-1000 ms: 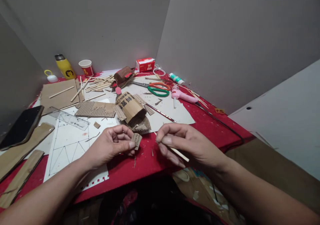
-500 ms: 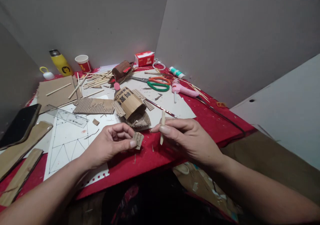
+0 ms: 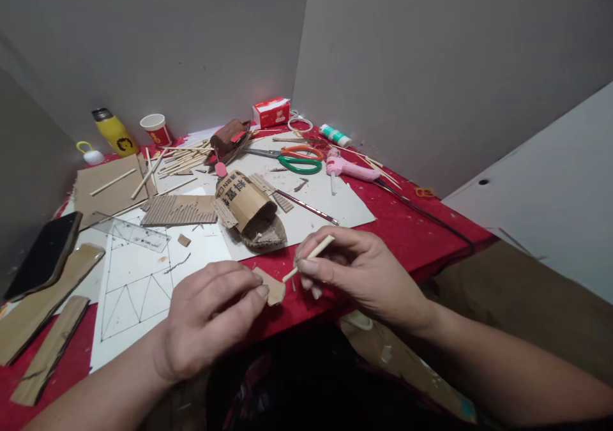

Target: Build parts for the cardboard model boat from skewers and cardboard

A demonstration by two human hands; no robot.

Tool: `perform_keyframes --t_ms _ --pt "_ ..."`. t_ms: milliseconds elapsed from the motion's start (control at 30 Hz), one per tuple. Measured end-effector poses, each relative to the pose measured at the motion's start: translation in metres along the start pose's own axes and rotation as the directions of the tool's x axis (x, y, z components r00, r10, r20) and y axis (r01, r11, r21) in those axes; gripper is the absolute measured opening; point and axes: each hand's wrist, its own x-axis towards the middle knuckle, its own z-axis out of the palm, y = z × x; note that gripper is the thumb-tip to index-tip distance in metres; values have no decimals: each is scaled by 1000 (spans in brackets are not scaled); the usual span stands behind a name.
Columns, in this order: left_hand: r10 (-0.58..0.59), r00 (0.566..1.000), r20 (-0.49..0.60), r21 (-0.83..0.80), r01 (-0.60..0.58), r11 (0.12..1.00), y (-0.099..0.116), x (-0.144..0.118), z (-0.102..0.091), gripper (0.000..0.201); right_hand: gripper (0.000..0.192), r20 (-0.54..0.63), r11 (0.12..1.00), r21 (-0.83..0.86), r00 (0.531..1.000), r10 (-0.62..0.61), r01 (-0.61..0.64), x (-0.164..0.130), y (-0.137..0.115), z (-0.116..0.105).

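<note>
My left hand pinches a small brown cardboard piece between thumb and fingertips, just above the near edge of the red table. My right hand grips a short pale wooden stick, tilted so that its lower end points at the cardboard piece and nearly touches it. Behind the hands a rolled cardboard model with black printed characters lies on white paper.
Green and orange scissors, a pink glue gun with its cord, a glue bottle, a clear ruler, loose sticks, cardboard sheets, a phone, a yellow bottle and a cup crowd the table. Grey walls enclose it.
My left hand has turned palm down and moved nearer with the cardboard piece. My right hand swung the stick from upright to a slant, with its tip at the piece.
</note>
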Motion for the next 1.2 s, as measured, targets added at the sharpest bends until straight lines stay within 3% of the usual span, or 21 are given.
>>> perform_keyframes --t_ms 133,333,600,733,900,967,1033,1067,1100,1167,1200 --pt "-32 996 -80 69 37 997 4 -8 2 36 16 -7 997 -54 998 -60 60 -2 0 -1" --pt "185 981 -54 204 -171 964 -5 -11 6 17 17 16 1000 -22 1000 -8 8 -4 3 -2" --pt "46 998 -49 184 -37 982 6 1 -2 22 24 44 981 -123 988 -148 152 -6 2 -2" --pt "90 995 -48 195 -79 978 3 0 0 21 29 124 1000 -13 992 26 -25 -8 3 3" --pt "181 982 -57 221 -165 961 -3 -6 6 16 40 249 986 -51 954 169 -161 -3 3 12" --pt "116 991 -63 140 -106 984 -1 -6 7 21 39 278 980 -6 941 194 -200 -1 3 14" --pt "-90 990 -112 -26 88 996 2 -4 8 35 36 262 981 26 948 179 -193 1 5 14" --pt "-250 960 -125 -149 231 961 4 -1 7 41 35 243 983 29 955 172 -184 1 6 14" --pt "-425 900 -93 -286 385 877 4 2 7 43 33 222 984 25 961 168 -178 1 6 14" --pt "-686 719 112 -528 628 571 4 8 5 35 32 186 986 26 970 159 -167 1 5 14" --pt "-731 631 260 -603 698 387 3 10 5 31 31 183 987 39 972 147 -157 2 4 15"
